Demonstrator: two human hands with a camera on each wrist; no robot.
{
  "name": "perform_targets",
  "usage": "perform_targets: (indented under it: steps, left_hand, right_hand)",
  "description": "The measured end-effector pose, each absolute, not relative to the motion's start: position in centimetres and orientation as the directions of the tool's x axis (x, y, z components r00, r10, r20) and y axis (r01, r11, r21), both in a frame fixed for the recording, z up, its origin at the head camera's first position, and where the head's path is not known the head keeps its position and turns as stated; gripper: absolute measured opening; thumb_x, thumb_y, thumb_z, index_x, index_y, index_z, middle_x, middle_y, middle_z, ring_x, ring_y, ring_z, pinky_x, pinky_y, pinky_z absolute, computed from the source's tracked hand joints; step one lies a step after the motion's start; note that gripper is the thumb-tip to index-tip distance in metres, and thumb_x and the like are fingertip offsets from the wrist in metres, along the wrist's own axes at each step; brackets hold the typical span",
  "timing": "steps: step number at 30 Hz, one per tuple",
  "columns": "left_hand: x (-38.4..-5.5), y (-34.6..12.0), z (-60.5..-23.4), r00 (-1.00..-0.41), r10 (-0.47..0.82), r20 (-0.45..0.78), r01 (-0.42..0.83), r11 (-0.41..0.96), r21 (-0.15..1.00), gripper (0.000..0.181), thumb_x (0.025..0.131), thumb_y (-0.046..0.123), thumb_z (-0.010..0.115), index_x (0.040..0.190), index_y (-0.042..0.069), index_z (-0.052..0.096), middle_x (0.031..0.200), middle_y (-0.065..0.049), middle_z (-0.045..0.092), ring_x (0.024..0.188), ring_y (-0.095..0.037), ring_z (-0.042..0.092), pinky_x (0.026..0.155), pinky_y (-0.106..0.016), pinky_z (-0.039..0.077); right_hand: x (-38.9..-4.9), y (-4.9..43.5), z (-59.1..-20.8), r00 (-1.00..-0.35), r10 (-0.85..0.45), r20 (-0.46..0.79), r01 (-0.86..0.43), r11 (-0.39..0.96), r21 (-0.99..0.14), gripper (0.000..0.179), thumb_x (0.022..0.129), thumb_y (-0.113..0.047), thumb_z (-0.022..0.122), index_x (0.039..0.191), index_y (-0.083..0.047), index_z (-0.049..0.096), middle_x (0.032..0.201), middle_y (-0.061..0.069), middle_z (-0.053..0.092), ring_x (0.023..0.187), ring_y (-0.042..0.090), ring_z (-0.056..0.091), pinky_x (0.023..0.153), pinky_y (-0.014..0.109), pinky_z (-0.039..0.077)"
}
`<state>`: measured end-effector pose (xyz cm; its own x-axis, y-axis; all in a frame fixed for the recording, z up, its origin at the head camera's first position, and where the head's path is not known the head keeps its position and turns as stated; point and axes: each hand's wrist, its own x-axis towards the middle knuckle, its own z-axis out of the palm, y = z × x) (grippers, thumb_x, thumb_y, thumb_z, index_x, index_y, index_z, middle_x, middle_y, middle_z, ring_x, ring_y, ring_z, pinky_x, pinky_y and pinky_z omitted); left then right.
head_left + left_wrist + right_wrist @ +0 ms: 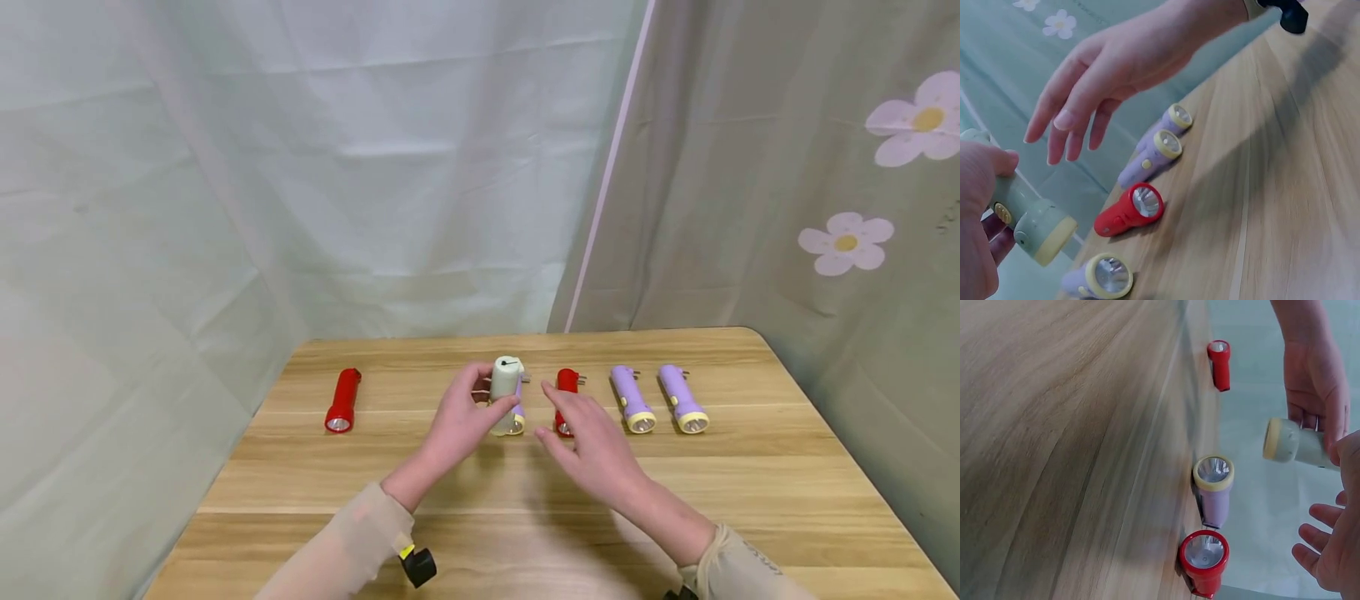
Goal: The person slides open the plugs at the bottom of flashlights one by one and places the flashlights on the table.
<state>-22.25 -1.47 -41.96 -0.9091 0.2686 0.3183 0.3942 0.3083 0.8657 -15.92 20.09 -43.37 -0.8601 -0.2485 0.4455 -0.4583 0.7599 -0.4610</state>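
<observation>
My left hand (pixel 459 427) grips a pale green flashlight (pixel 504 380) by its body, above the table. Its cream-rimmed head points downward, and a gold switch shows in the left wrist view on the flashlight (pixel 1030 220). To the right, my right hand (pixel 600 448) hovers with fingers extended and holds nothing. Beneath that hand lies a red flashlight (pixel 567 382), partly hidden by the fingers. A purple flashlight (pixel 518 419) lies on the table behind the green one, mostly covered by it in the head view; it shows fully in the right wrist view.
Another red flashlight (pixel 344 400) lies on the left of the wooden table (pixel 420 525). Two purple flashlights with cream rims, the nearer (pixel 633 400) and the farther one (pixel 682 400), lie on the right. Pale curtains (pixel 420 167) hang behind the table.
</observation>
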Motion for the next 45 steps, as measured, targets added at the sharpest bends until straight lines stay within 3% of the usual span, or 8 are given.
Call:
perform_targets:
  steps: [4, 7, 12, 16, 22, 31, 38, 45]
  left_hand:
    - [-22.2, -1.3, -41.9, -0.915, 0.264, 0.303, 0.373, 0.277, 0.886, 0.041, 0.088, 0.017, 0.082, 0.123, 0.011, 0.06, 0.118, -0.003, 0.063, 0.103, -0.022, 0.064, 0.09, -0.039, 0.055]
    - [-22.3, -1.3, -42.0, -0.9, 0.277, 0.337, 0.423, 0.364, 0.83, 0.043, 0.089, 0.02, 0.082, 0.125, 0.011, 0.061, 0.117, -0.001, 0.063, 0.102, -0.019, 0.062, 0.087, -0.038, 0.055]
    - [-22.4, -1.5, -42.2, -0.819, 0.333, 0.468, 0.569, 0.575, 0.588, 0.045, 0.087, 0.023, 0.084, 0.125, 0.013, 0.063, 0.116, 0.0, 0.064, 0.1, -0.016, 0.061, 0.082, -0.037, 0.054]
    - [-22.8, -1.8, -42.4, -0.733, 0.38, 0.564, 0.644, 0.655, 0.396, 0.046, 0.084, 0.018, 0.087, 0.124, 0.014, 0.065, 0.115, 0.001, 0.067, 0.103, -0.017, 0.061, 0.086, -0.037, 0.053]
    - [-23.1, -2.4, -42.5, -0.621, 0.439, 0.649, 0.714, 0.659, 0.237, 0.049, 0.081, 0.013, 0.088, 0.123, 0.012, 0.063, 0.112, 0.0, 0.067, 0.105, -0.02, 0.061, 0.09, -0.038, 0.052]
    - [-23.1, -2.4, -42.9, -0.539, 0.441, 0.718, 0.759, 0.623, 0.187, 0.049, 0.082, 0.012, 0.088, 0.123, 0.008, 0.062, 0.113, -0.005, 0.066, 0.104, -0.022, 0.06, 0.089, -0.037, 0.051]
    - [-22.6, -2.0, -42.9, -0.625, 0.361, 0.692, 0.717, 0.615, 0.327, 0.049, 0.079, 0.012, 0.09, 0.12, 0.012, 0.062, 0.109, 0.0, 0.065, 0.098, -0.019, 0.059, 0.084, -0.036, 0.05]
    - [-22.3, -1.9, -42.3, -0.85, 0.241, 0.468, 0.525, 0.459, 0.716, 0.046, 0.085, 0.017, 0.085, 0.124, 0.009, 0.062, 0.112, -0.001, 0.064, 0.096, -0.018, 0.06, 0.081, -0.041, 0.054]
  right_hand:
    - [-15.9, 20.3, -43.5, -0.866, -0.245, 0.436, -0.45, 0.762, -0.465, 0.067, 0.1, -0.042, 0.066, 0.156, -0.013, 0.043, 0.144, 0.009, 0.058, 0.131, 0.029, 0.053, 0.106, 0.051, 0.045]
    - [-15.9, 20.3, -43.5, -0.864, -0.245, 0.439, -0.451, 0.764, -0.461, 0.066, 0.1, -0.041, 0.065, 0.156, -0.013, 0.044, 0.144, 0.009, 0.058, 0.131, 0.029, 0.054, 0.106, 0.051, 0.045]
    - [-15.9, 20.5, -43.4, -0.852, -0.246, 0.461, -0.466, 0.757, -0.458, 0.066, 0.1, -0.039, 0.067, 0.155, -0.011, 0.044, 0.143, 0.01, 0.059, 0.129, 0.029, 0.054, 0.104, 0.051, 0.046]
    - [-15.6, 20.5, -43.0, -0.844, -0.24, 0.48, -0.476, 0.749, -0.462, 0.065, 0.099, -0.039, 0.067, 0.155, -0.011, 0.045, 0.142, 0.009, 0.059, 0.128, 0.027, 0.055, 0.103, 0.049, 0.047]
    - [-14.4, 19.6, -42.3, -0.816, -0.251, 0.52, -0.515, 0.723, -0.46, 0.065, 0.098, -0.037, 0.069, 0.153, -0.012, 0.047, 0.142, 0.005, 0.06, 0.12, 0.021, 0.058, 0.094, 0.046, 0.053]
    - [-13.3, 16.8, -42.4, -0.846, -0.25, 0.472, -0.495, 0.699, -0.516, 0.078, 0.098, -0.041, 0.068, 0.161, -0.012, 0.032, 0.153, 0.002, 0.05, 0.135, 0.025, 0.051, 0.104, 0.05, 0.047]
    - [-13.6, 16.3, -42.2, -0.87, -0.144, 0.471, -0.451, 0.62, -0.643, 0.076, 0.097, -0.033, 0.071, 0.161, -0.018, 0.032, 0.148, -0.002, 0.055, 0.134, 0.019, 0.051, 0.105, 0.051, 0.046]
    - [-14.0, 17.1, -42.1, -0.876, -0.128, 0.466, -0.437, 0.622, -0.65, 0.071, 0.099, -0.036, 0.069, 0.16, -0.021, 0.036, 0.145, -0.004, 0.057, 0.129, 0.017, 0.053, 0.094, 0.045, 0.052]
